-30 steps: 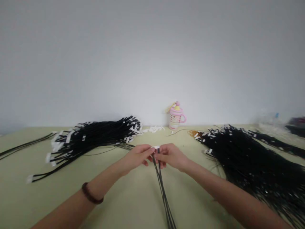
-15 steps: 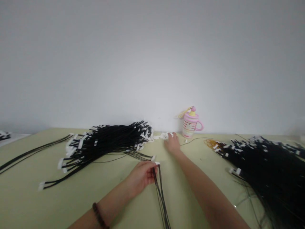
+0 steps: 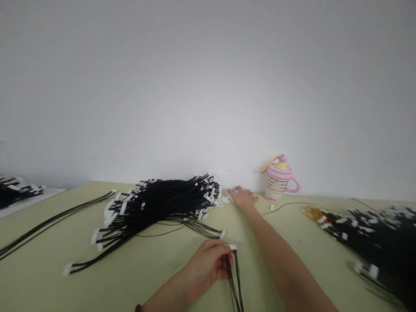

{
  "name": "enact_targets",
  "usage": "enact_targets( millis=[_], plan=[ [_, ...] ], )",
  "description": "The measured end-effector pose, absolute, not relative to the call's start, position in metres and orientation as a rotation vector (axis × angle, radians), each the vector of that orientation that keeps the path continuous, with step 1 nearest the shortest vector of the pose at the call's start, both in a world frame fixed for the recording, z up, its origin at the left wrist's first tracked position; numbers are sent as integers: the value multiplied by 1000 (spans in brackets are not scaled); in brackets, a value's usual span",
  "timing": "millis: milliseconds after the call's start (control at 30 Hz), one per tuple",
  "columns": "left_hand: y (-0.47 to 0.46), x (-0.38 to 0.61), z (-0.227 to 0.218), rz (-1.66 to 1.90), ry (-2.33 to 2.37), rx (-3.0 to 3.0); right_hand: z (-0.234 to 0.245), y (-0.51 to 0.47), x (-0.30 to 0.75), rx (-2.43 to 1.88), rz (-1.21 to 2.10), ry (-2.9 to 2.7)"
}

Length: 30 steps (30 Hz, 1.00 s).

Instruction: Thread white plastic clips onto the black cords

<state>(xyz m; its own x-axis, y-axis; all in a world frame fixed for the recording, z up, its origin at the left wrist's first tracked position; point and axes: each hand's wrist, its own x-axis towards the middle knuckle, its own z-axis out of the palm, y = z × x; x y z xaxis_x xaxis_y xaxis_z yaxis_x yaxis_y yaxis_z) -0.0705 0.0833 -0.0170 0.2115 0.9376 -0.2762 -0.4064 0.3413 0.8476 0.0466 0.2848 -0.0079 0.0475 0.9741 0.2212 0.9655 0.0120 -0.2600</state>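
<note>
My left hand (image 3: pixel 211 262) pinches a black wire harness (image 3: pixel 236 277) by its white connector (image 3: pixel 232 247), and the wires hang down toward the bottom edge. Farther back, close to the wall, my right hand (image 3: pixel 243 198) lies low over the table with its fingers spread. Small white pieces (image 3: pixel 225 199) are beside its fingertips; whatever lies under the palm is hidden. Left of both hands is a large pile of black wire harnesses (image 3: pixel 162 201) with white connectors at both ends. One harness end (image 3: pixel 222 234) sticks out just behind my left hand.
A pink striped mug (image 3: pixel 277 182) stands against the wall. Near it are a loose thin wire (image 3: pixel 289 204) and orange rubber bands (image 3: pixel 312 213). Another harness heap (image 3: pixel 383 247) covers the right side. More harnesses (image 3: pixel 16 190) lie at far left on the green table (image 3: pixel 97 290).
The view has shifted, so things sit farther right and lower. My right hand has slid left over the white pieces, fingers more spread. My left hand keeps hold of the harness.
</note>
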Motion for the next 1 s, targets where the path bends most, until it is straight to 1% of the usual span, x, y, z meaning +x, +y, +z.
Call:
enact_targets(
  millis=[267, 567, 733, 1000],
  plan=[
    [82, -70, -12, 1031, 938, 721, -11, 282, 26, -1680, 40, -2255],
    [82, -70, -9, 1007, 934, 743, -11, 255, 29, -1446, -102, -2308],
    [81, -71, -8, 985, 918, 758, -11, 238, 25, -1248, -101, -2441],
    [81, -72, -9, 979, 901, 786, -18, 245, 20, -1280, -65, -2413]
  ],
)
